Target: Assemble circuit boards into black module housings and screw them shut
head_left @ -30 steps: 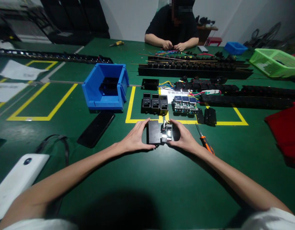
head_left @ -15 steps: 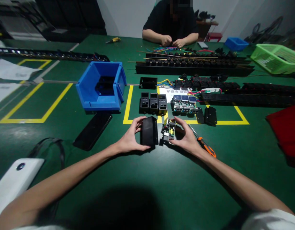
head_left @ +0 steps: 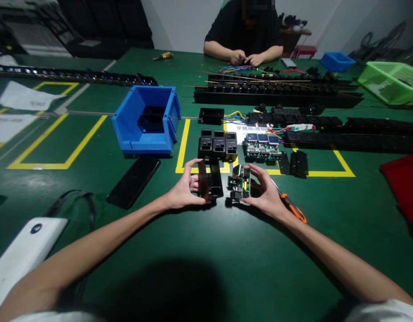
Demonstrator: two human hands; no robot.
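Under the right hand (head_left: 269, 196) spreads a green table (head_left: 260, 264), pale wall (head_left: 179, 27) beyond.

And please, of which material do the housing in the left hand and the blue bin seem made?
Housing: probably rigid plastic, black with a soft sheen; its thin, straight walls and openings suggest moulding, though painted metal cannot be excluded.
Blue bin: likely moulded plastic, smooth, semi-gloss; its even colour and thick rim suggest it.

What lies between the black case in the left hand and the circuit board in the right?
In the head view, only green tabletop, with yellow tape toward the far end, shows between case and board.
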